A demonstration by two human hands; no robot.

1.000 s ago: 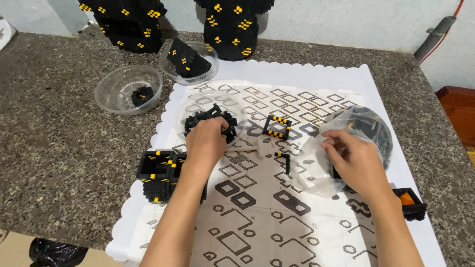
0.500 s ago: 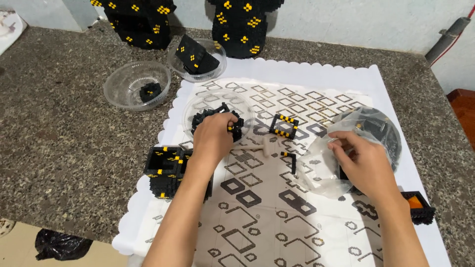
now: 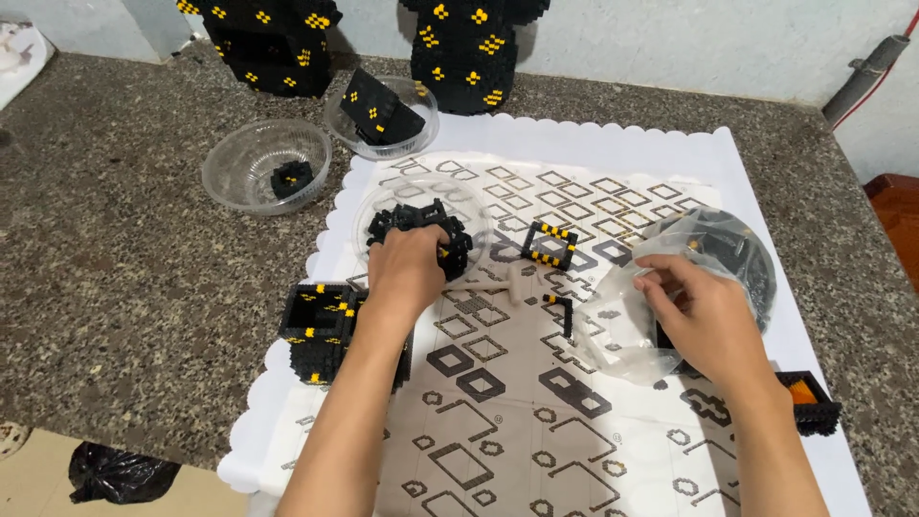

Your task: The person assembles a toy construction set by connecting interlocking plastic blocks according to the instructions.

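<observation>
Now left hand [image 3: 410, 271] clamped on flat-lying black brick ring [image 3: 421, 230], right hand [image 3: 699, 316] pinching clear bag [image 3: 632, 316].

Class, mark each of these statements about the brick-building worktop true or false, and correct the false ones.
1. The left hand rests on a pile of small black bricks in a shallow clear dish. True.
2. The right hand grips a red hammer. False: it touches a crumpled clear plastic bag.
3. A small black-and-yellow square brick frame lies between the hands. True.
4. The clear round bowl on the granite counter holds nothing. False: it holds a small black brick piece.
</observation>
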